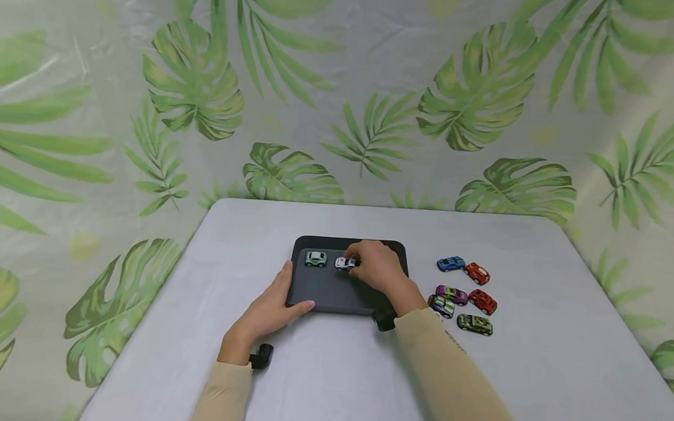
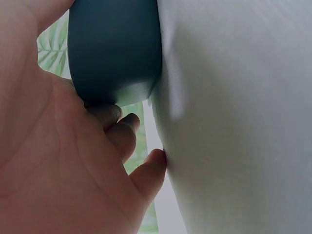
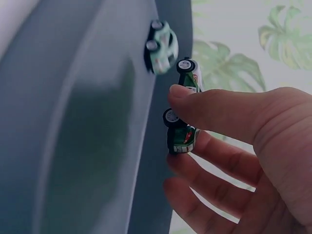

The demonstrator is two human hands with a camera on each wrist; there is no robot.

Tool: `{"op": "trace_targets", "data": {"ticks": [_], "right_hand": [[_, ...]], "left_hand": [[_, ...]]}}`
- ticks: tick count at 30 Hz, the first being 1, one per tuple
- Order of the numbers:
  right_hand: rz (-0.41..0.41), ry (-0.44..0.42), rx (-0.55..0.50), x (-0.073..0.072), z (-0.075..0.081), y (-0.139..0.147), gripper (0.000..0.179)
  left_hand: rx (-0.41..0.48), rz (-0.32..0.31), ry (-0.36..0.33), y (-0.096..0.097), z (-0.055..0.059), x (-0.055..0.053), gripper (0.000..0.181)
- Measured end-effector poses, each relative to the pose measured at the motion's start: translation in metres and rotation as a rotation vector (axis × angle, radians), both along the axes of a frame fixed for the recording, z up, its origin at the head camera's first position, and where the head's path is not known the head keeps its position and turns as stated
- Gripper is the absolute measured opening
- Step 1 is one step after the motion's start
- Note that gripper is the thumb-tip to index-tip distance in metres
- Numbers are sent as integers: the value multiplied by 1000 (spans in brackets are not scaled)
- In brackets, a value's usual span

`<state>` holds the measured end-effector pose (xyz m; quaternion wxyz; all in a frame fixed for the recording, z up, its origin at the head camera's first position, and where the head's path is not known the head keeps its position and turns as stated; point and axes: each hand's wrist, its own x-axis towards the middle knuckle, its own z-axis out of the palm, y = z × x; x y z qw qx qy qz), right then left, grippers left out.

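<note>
My right hand (image 1: pixel 376 265) pinches a small white and green toy car (image 3: pixel 183 134) between thumb and fingers. It holds the car over the dark grey tray (image 1: pixel 338 301). In the right wrist view the car's wheels face the tray floor. A light green toy car (image 1: pixel 315 259) stands in the tray, left of the held one. My left hand (image 1: pixel 270 308) rests against the tray's front left corner. Its fingers lie along the left side and its thumb at the front rim; the left wrist view shows the palm beside the tray's outer wall (image 2: pixel 114 48).
Right of the tray, on the white table (image 1: pixel 561 371), lie several toy cars: a blue one (image 1: pixel 451 263), a red-orange one (image 1: pixel 477 273), a purple one (image 1: pixel 452 295), a red one (image 1: pixel 483 301) and a camouflage one (image 1: pixel 475 324). A leaf-patterned cloth (image 1: pixel 376 80) hangs behind.
</note>
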<state>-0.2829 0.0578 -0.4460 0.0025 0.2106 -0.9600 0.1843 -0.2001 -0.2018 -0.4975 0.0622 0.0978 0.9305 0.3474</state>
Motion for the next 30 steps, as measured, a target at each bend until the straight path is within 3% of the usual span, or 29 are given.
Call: {"op": "trace_targets", "data": {"ticks": [7,16,30], "right_hand": [[36,21,29,0,-6,-21,32],[62,18,78,-1,-10,-44,35],[103,26,111,-1,-17,-68,35]], "left_hand": [[11,-6,-30,4,1,-1,107],[13,-9,-10,6,4,-3,107],[16,-8,4,-1,-2,-1,107]]}}
